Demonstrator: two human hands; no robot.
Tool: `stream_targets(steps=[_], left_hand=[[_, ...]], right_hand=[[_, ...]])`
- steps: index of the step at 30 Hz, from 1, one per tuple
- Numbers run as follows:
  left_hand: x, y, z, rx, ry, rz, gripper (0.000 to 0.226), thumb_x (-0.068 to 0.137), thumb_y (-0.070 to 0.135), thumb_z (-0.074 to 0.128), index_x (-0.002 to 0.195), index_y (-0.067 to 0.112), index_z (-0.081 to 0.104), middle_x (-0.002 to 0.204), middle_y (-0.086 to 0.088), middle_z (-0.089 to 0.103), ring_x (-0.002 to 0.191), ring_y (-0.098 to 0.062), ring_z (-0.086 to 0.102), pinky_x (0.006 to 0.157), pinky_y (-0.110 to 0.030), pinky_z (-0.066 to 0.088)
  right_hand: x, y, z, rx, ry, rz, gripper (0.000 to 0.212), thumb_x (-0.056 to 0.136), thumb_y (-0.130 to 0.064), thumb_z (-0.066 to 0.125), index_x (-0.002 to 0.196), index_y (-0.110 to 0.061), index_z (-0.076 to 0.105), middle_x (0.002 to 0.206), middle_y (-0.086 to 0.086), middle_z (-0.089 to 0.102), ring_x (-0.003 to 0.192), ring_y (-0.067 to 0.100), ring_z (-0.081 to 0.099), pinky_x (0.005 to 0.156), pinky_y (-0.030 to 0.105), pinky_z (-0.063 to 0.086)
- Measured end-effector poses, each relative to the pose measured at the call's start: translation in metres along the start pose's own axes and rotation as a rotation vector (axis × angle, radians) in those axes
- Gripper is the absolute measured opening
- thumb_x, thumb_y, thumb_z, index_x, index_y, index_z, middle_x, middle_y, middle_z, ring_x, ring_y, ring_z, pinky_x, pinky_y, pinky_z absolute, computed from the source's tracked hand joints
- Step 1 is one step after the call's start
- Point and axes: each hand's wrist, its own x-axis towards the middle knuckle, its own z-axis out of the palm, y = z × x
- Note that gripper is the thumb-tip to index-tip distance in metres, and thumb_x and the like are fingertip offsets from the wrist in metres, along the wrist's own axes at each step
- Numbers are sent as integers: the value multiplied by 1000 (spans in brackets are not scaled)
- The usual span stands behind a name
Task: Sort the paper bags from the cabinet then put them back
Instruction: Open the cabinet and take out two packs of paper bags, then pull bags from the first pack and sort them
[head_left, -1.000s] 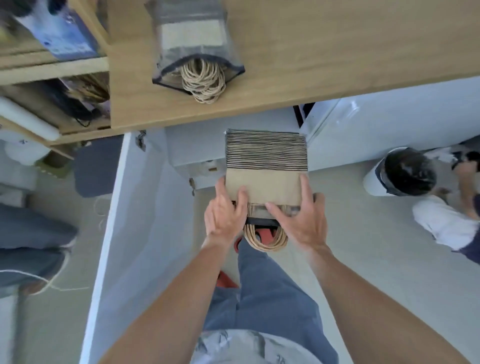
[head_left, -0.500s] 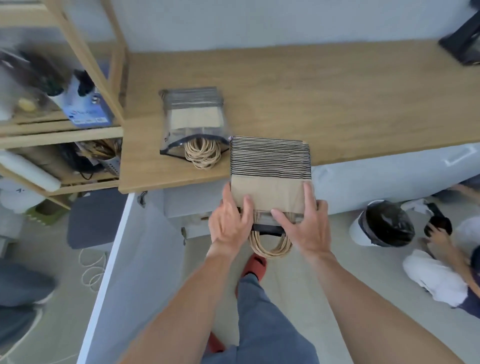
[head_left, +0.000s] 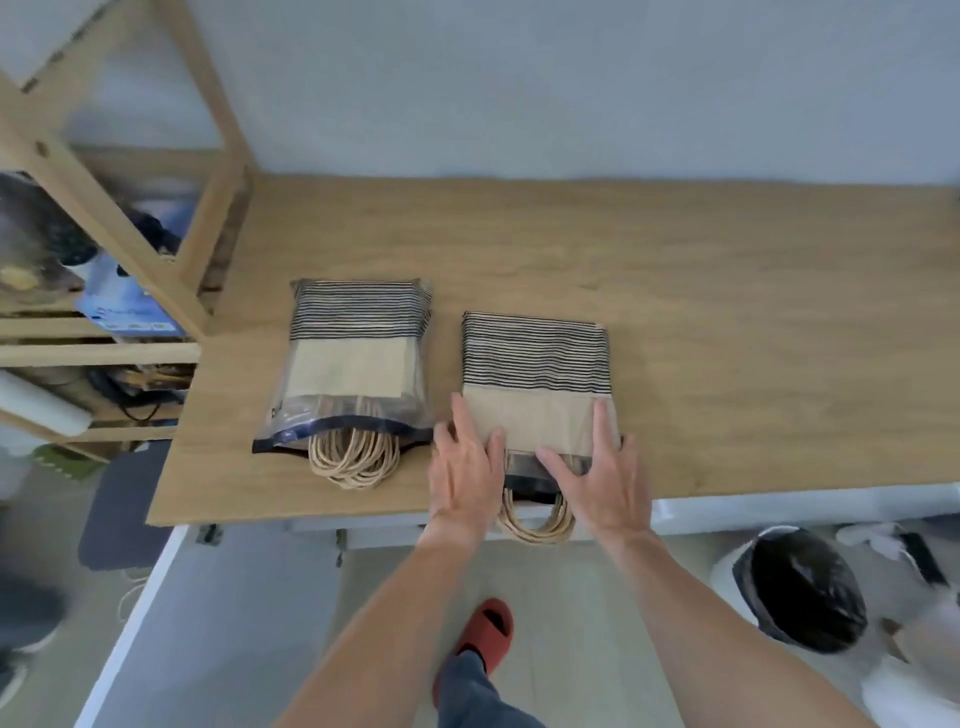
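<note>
The paper bag stack (head_left: 535, 374) lies on the counter (head_left: 727, 312), long axis perpendicular to its near edge, handles overhanging. The left hand (head_left: 465, 467) and right hand (head_left: 597, 473), fingers spread flat, press its near end equally.

No legible text, number or brand anywhere in the head view. The only printed matter is on the blue box (head_left: 127, 306) on the shelf (head_left: 98, 353) off the bench's left edge: a white logo-like mark and a row of small white icons along its lower edge, all too blurred to read. Both bag packs on the bench carry black stripes only, no lettering. Nothing readable shows on the bin or the wall.
</note>
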Motion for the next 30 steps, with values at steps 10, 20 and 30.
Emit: stream_targets(steps=[10,20,30], left_hand=[[82,29,2,106,-19,-65,68,105,44,25,156,9,-1,143,-23,35,126,-38,38,100,-48,36],[77,22,-13,-28,112,78,54,104,39,39,145,4,36,137,-20,41,122,-32,37,106,-43,35],[26,-53,-69,-2,292,440,15,89,18,55,95,15,69,90,-2,63,84,-21,58,78,-37,50]], right_hand=[[87,-18,5,-88,30,-36,103,77,-83,51,158,-37,7,104,4,36,98,33,52,80,40,46],[85,-28,2,-236,47,-7,102,78,-87,42,159,-34,11,118,18,49,108,38,53,93,46,40],[7,-81,51,-150,292,-598,36,84,-39,62,103,-10,72,122,16,58,113,36,56,101,49,37]])
